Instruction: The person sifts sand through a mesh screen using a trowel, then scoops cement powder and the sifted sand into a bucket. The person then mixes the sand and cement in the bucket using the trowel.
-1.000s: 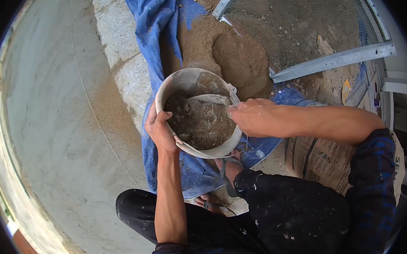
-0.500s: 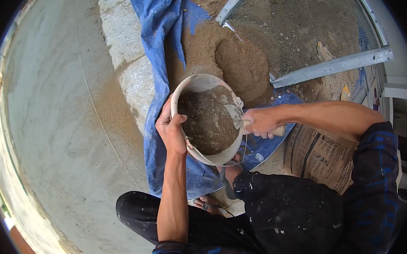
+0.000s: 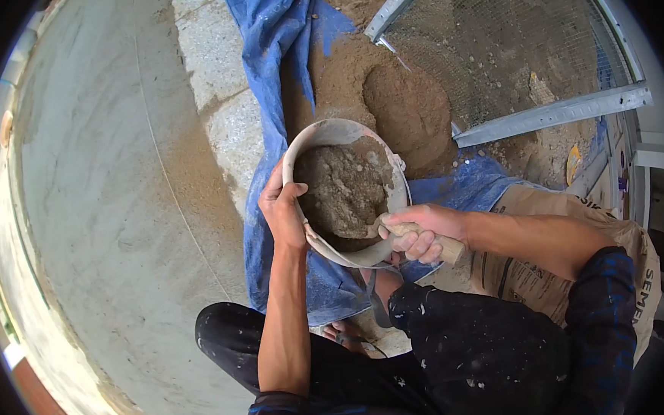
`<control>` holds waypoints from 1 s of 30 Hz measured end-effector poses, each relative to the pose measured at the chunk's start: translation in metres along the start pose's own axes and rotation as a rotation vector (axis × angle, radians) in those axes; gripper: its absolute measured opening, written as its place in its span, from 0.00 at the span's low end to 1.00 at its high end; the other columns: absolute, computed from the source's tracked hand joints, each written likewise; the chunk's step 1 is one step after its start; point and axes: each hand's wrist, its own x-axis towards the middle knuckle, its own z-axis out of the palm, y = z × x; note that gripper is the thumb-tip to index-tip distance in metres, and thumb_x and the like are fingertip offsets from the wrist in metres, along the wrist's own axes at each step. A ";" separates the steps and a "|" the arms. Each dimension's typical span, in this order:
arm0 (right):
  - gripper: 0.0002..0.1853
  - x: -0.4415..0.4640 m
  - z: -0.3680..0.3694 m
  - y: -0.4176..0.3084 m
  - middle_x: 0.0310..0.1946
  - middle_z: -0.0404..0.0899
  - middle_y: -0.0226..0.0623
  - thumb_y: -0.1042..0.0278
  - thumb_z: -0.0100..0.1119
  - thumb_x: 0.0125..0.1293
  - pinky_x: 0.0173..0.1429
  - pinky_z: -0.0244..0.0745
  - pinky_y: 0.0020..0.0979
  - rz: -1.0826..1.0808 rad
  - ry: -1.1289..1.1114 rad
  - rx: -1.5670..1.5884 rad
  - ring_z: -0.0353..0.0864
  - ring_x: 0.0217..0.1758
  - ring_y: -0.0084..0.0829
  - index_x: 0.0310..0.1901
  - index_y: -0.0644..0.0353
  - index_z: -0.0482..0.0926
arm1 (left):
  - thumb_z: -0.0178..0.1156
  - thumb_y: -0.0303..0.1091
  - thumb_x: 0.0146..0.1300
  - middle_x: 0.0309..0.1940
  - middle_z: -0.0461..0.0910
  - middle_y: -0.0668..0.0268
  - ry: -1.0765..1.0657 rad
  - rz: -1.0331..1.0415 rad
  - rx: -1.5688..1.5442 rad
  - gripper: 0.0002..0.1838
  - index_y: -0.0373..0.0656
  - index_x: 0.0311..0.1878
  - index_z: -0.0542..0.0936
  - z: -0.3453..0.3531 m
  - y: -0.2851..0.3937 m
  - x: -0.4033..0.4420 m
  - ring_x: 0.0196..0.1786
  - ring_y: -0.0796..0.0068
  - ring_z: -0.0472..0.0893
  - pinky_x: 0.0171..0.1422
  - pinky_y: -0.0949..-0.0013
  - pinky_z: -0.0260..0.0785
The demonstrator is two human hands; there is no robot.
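Note:
My left hand [image 3: 283, 210] grips the left rim of a whitish round bucket [image 3: 314, 247], with the thumb over the inside edge. Grey-brown wet mortar [image 3: 346, 184] lies inside, heaped and lumpy. My right hand [image 3: 423, 234] is wrapped round the wooden handle [image 3: 450, 250] of a trowel at the bucket's lower right rim. The trowel's blade is mostly hidden in the mortar. The bucket leans over the edge of a blue tarp [image 3: 265, 113], above my feet.
A pile of sand [image 3: 410, 111] lies beyond the bucket, beside a metal-framed mesh screen [image 3: 554, 114]. At the right is a brown paper sack [image 3: 522, 272]. Smooth grey cement floor [image 3: 102, 183] and a rough pale strip [image 3: 220, 62] stretch along the left.
The trowel has shifted from the bucket's right side to its lower right, with my right hand lower. The mortar looks wetter and more heaped. My left hand keeps hold of the rim.

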 end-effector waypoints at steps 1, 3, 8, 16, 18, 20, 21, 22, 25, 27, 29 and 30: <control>0.11 -0.012 0.007 -0.006 0.23 0.64 0.21 0.57 0.48 0.75 0.16 0.56 0.18 -0.020 0.028 -0.082 0.59 0.16 0.10 0.45 0.56 0.69 | 0.50 0.25 0.49 0.52 0.80 0.59 0.005 0.002 0.027 0.30 0.30 0.59 0.77 0.000 0.001 -0.001 0.56 0.69 0.77 0.65 0.71 0.62; 0.13 -0.049 0.047 -0.038 0.25 0.69 0.30 0.58 0.49 0.72 0.22 0.68 0.26 -0.040 0.447 -0.908 0.68 0.19 0.21 0.44 0.61 0.72 | 0.50 0.25 0.49 0.52 0.80 0.60 -0.010 -0.023 -0.022 0.30 0.30 0.59 0.78 -0.001 0.003 -0.001 0.55 0.69 0.77 0.64 0.71 0.63; 0.11 -0.086 0.080 -0.056 0.34 0.81 0.50 0.69 0.53 0.63 0.36 0.80 0.40 -0.172 0.635 -2.181 0.84 0.31 0.46 0.43 0.68 0.76 | 0.49 0.21 0.46 0.54 0.81 0.59 -0.037 -0.071 -0.126 0.32 0.30 0.60 0.78 -0.005 0.003 0.005 0.59 0.69 0.77 0.68 0.68 0.63; 0.20 0.016 0.053 -0.013 0.33 0.84 0.51 0.74 0.54 0.60 0.40 0.82 0.42 -0.312 0.662 -2.460 0.87 0.36 0.45 0.53 0.77 0.72 | 0.48 0.26 0.50 0.53 0.79 0.57 -0.018 -0.031 -0.090 0.30 0.29 0.60 0.76 -0.010 0.001 0.011 0.55 0.66 0.77 0.64 0.69 0.65; 0.18 0.000 0.060 0.010 0.31 0.84 0.53 0.73 0.53 0.61 0.39 0.82 0.44 -0.386 0.656 -2.291 0.87 0.34 0.47 0.52 0.75 0.72 | 0.47 0.27 0.50 0.54 0.78 0.57 -0.012 -0.097 -0.232 0.31 0.29 0.61 0.75 -0.015 0.000 0.006 0.56 0.65 0.77 0.64 0.68 0.65; 0.16 -0.032 0.079 -0.009 0.32 0.83 0.56 0.74 0.54 0.60 0.40 0.82 0.43 -0.283 0.621 -2.282 0.87 0.36 0.49 0.47 0.75 0.74 | 0.47 0.28 0.51 0.55 0.78 0.56 0.001 -0.060 -0.180 0.31 0.30 0.61 0.74 -0.017 -0.006 0.009 0.56 0.64 0.76 0.65 0.67 0.65; 0.13 -0.047 0.094 -0.018 0.34 0.82 0.59 0.75 0.55 0.58 0.40 0.82 0.43 -0.169 0.578 -2.239 0.87 0.38 0.50 0.43 0.74 0.76 | 0.47 0.29 0.51 0.55 0.78 0.56 0.010 -0.051 -0.159 0.31 0.29 0.61 0.74 -0.016 -0.006 0.008 0.57 0.63 0.76 0.65 0.67 0.65; 0.13 -0.056 0.105 -0.028 0.34 0.82 0.59 0.75 0.55 0.58 0.40 0.82 0.43 -0.171 0.576 -2.237 0.87 0.38 0.50 0.43 0.74 0.76 | 0.47 0.29 0.51 0.55 0.78 0.56 0.011 -0.052 -0.157 0.31 0.29 0.61 0.74 -0.016 -0.006 0.009 0.57 0.63 0.76 0.65 0.67 0.65; 0.13 -0.066 0.108 -0.055 0.31 0.82 0.60 0.74 0.53 0.60 0.40 0.82 0.46 -0.164 0.811 -2.273 0.86 0.37 0.53 0.43 0.75 0.75 | 0.47 0.29 0.51 0.55 0.78 0.55 0.036 -0.096 -0.145 0.31 0.29 0.61 0.74 -0.014 -0.004 0.001 0.57 0.63 0.76 0.66 0.67 0.65; 0.13 -0.052 0.087 -0.071 0.32 0.82 0.59 0.75 0.52 0.61 0.40 0.82 0.46 -0.273 0.851 -2.287 0.86 0.38 0.54 0.44 0.76 0.75 | 0.47 0.29 0.51 0.54 0.78 0.56 0.052 -0.068 -0.231 0.30 0.30 0.61 0.74 -0.008 0.001 0.002 0.57 0.63 0.76 0.66 0.66 0.65; 0.11 -0.030 0.060 -0.053 0.30 0.82 0.57 0.74 0.52 0.62 0.38 0.81 0.47 -0.350 0.839 -2.266 0.85 0.35 0.54 0.43 0.73 0.73 | 0.47 0.30 0.52 0.54 0.78 0.57 0.012 -0.071 -0.408 0.30 0.31 0.61 0.75 -0.016 -0.004 0.008 0.56 0.64 0.76 0.65 0.66 0.66; 0.10 -0.019 0.051 -0.041 0.28 0.81 0.56 0.74 0.52 0.63 0.36 0.80 0.49 -0.432 0.809 -2.244 0.84 0.33 0.55 0.43 0.70 0.72 | 0.48 0.30 0.52 0.54 0.78 0.58 0.014 -0.086 -0.461 0.30 0.32 0.61 0.75 -0.018 -0.004 0.008 0.56 0.64 0.76 0.65 0.66 0.66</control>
